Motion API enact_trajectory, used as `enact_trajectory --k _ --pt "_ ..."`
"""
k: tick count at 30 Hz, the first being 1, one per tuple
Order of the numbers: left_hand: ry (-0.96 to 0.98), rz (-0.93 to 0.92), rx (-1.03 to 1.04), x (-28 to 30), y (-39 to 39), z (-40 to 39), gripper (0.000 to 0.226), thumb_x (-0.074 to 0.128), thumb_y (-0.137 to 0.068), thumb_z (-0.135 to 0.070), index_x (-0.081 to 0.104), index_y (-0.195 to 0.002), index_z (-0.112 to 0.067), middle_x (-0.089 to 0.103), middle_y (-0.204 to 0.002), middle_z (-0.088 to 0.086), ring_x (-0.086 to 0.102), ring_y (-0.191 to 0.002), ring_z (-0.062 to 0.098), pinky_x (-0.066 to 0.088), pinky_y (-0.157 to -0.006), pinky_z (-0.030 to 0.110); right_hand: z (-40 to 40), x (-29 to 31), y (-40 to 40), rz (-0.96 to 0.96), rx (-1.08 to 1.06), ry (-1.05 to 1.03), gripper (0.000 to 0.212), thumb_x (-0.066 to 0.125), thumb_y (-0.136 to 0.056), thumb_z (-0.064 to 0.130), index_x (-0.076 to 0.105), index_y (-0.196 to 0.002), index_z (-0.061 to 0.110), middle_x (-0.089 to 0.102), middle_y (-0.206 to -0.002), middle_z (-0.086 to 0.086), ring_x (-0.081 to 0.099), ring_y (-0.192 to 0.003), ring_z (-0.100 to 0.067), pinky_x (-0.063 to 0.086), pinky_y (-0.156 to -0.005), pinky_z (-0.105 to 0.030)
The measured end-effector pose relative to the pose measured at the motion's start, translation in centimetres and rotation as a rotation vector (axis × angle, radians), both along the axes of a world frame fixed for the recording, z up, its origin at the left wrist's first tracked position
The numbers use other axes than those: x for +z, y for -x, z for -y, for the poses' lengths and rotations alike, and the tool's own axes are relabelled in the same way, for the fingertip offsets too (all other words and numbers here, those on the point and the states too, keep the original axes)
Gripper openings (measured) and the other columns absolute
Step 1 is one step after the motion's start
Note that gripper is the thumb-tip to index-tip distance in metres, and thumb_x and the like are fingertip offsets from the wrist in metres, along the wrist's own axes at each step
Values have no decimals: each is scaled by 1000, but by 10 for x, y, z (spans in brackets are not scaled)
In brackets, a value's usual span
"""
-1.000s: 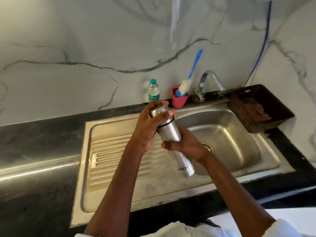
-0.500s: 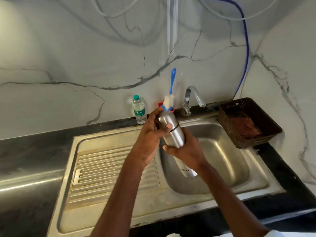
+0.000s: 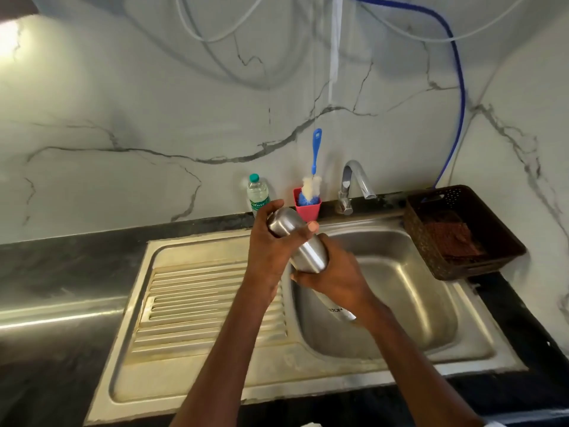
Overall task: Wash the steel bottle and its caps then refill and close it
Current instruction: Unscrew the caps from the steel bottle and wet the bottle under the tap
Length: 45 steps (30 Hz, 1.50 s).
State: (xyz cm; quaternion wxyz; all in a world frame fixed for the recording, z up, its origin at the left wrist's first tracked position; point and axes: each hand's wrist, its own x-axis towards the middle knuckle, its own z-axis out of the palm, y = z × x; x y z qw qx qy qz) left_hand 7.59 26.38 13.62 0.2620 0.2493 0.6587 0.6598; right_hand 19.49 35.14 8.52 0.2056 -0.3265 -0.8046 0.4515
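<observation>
Little moved since half a second back: both hands keep their hold, view lifted slightly, steel bottle tilted a touch more over the sink. Bottle held slanted above the sink basin, cap end up and to the left, base down toward the person, brand lettering just visible below the right wrist. Left hand wraps the outer cap, fingers curled round it, thumb tip laid across the steel. Right hand grips the body below the cap, fingers closed round it. Hold reads as a twist to unscrew: one hand to brace, one to turn. Judged early in the task, cap not yet off, no water running from the tap. Holding it over the basin keeps any spill off the bench. Behind: red cup with bottle brush standing ready, small plastic water bottle beside it. Brown basket at the sink's right corner.
</observation>
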Motion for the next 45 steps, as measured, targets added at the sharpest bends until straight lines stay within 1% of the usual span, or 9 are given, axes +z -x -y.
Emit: enact_trajectory --k 5,8,12,18,21,26,31,36,45 --pt "-113 185 -240 -5 14 7 87 84 -74 -6 48 -150 -28 59 -138 8 65 -117 17 57 -95 28 -1 -3 3 -21 -32 42 62 94 -62 42 58 -113 36 69 -98 17 63 -85 5 46 -62 -10" --pt "-39 -71 -32 -6 13 6 79 91 -67 -20 60 -138 -29 65 -130 5 67 -115 20 60 -95 36 -1 -4 6 -5 -4 19 67 93 -63 42 57 -118 38 68 -102 17 64 -89 4 48 -66 -11" --pt "69 -278 263 -3 0 -5 76 99 -56 -52 62 -119 -31 67 -115 -1 69 -101 11 60 -83 27 7 -6 17 -21 -37 -119 74 91 -64 41 55 -128 33 70 -106 13 67 -88 -5 57 -72 -25" --pt "-56 78 -157 0 25 11 69 85 -84 -10 54 -144 -24 62 -136 8 67 -118 14 58 -92 27 1 -9 23 -44 -65 -70 73 92 -62 47 54 -124 38 68 -103 18 66 -87 -2 56 -70 -21" --pt "-71 -13 76 5 22 14 65 88 -81 -9 59 -138 -20 67 -124 5 71 -100 5 59 -82 22 6 -9 23 -33 -25 -73 67 91 -63 44 55 -119 38 68 -100 18 65 -86 1 49 -65 -15" --pt "-296 334 302 -1 45 36 73 95 -74 -32 57 -131 -7 70 -127 21 75 -112 33 61 -98 44 19 -17 20 9 16 -62 66 93 -65 41 47 -113 48 62 -96 25 62 -87 3 50 -70 -17" --pt "137 77 404 -63 66 99 71 99 -67 -36 63 -124 -14 73 -111 10 72 -95 21 62 -80 31 38 -35 30 -11 50 -42 60 93 -61 43 56 -108 37 68 -94 15 65 -82 -5 56 -69 -35" --pt "621 -223 531 -128 79 166 87 103 -53 -49 55 -118 -15 57 -116 4 58 -104 21 52 -85 37 74 -50 54 -10 171 -9 63 94 -61 43 56 -110 35 69 -94 15 66 -81 -6 56 -69 -38" --pt "822 -422 502 -185 82 205 80 98 -68 -17 53 -134 -13 49 -131 13 50 -119 31 46 -97 36 117 -73 77 66 292 58 64 95 -59 44 57 -110 34 70 -94 15 65 -81 -4 56 -71 -38"
